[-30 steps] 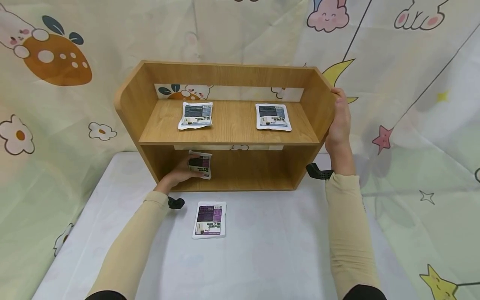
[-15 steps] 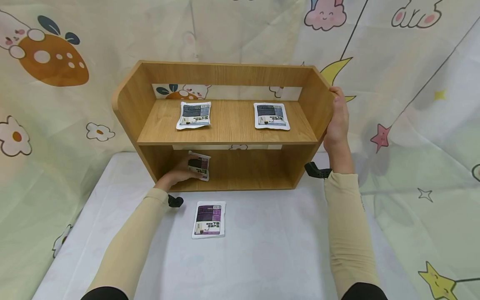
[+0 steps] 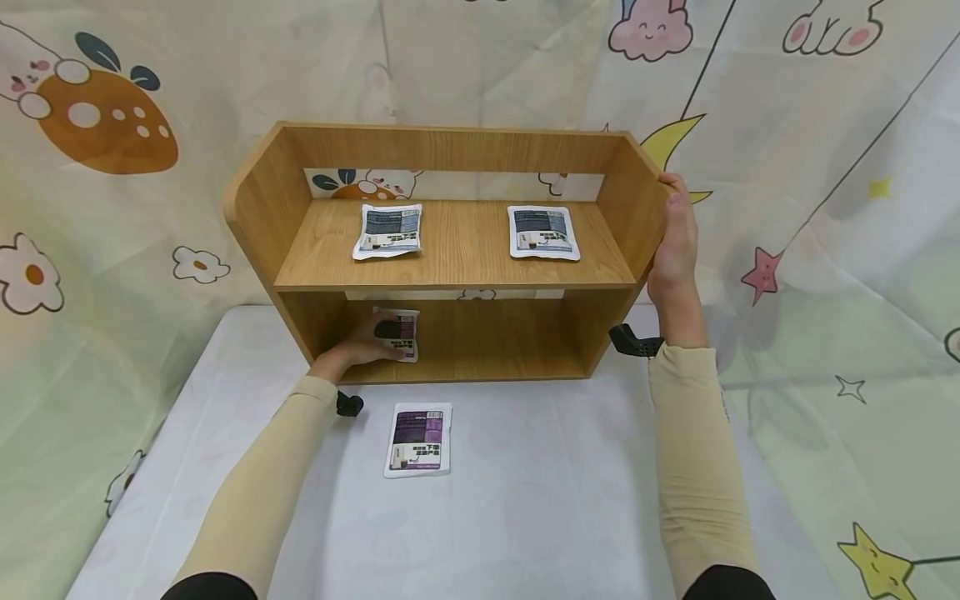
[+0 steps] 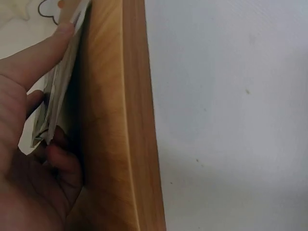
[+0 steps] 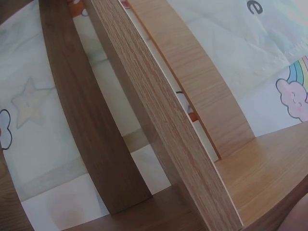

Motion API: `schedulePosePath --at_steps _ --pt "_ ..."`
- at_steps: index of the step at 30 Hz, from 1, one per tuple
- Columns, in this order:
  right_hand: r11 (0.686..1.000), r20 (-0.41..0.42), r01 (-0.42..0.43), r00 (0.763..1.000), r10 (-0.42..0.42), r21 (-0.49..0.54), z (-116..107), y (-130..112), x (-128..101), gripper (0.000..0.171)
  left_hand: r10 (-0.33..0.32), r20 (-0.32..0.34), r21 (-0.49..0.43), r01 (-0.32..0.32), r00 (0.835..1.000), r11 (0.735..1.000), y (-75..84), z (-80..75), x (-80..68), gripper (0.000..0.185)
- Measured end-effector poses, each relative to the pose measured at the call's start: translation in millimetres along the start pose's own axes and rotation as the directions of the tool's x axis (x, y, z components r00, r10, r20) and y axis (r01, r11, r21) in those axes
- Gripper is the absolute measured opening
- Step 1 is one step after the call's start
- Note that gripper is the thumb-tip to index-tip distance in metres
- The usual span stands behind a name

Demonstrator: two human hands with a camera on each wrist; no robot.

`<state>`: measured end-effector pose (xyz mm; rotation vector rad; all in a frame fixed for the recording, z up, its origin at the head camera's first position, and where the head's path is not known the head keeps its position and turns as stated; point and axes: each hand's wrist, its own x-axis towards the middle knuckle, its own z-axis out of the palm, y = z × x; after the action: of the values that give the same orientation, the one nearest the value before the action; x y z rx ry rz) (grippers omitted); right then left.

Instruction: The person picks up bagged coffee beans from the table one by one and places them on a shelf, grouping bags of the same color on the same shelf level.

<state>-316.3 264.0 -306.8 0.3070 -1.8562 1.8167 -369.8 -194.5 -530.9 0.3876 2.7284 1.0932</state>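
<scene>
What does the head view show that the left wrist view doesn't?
Head only: the right hand gripping the shelf's right side panel, two grey-labelled white pouches on the upper board, and a purple-labelled white pouch on the white table. Left wrist only: the held pouch's thin edge. Both: the left hand holding a pouch inside the two-tier wooden shelf.

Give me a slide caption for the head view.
Left hand holds a purple-labelled white pouch inside a two-tier wooden shelf; right hand grips its side.
</scene>
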Motion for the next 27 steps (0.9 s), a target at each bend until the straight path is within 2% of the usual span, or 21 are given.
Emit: schedulePosePath --at_steps 11,16,20,24,27 --pt "1.0 -0.005 -0.007 1.0 0.007 0.008 -1 -2 -1 0.039 0.006 0.0 0.093 -0.007 1.0 0.996 0.1 -1.4 -2.3 0.079" --pt "1.0 -0.007 -0.001 1.0 0.001 -0.011 -1 -2 0 0.039 0.004 -0.007 0.091 -0.003 1.0 0.996 -0.3 0.2 -5.5 0.078" --pt "1.0 -0.008 0.0 1.0 0.0 -0.019 -1 -2 1 0.039 -0.031 -0.034 0.089 0.034 0.999 0.995 -1.3 3.9 -12.3 0.08" --pt "1.0 -0.007 -0.003 1.0 0.003 -0.016 -1 -2 0 0.039 -0.04 -0.081 0.117 0.049 0.996 0.992 0.0 7.3 -23.3 0.085" --pt "1.0 -0.007 -0.017 1.0 0.017 -0.018 -1 -3 -1 0.039 -0.013 -0.113 0.145 0.03 0.994 0.989 3.7 9.0 -33.7 0.083"
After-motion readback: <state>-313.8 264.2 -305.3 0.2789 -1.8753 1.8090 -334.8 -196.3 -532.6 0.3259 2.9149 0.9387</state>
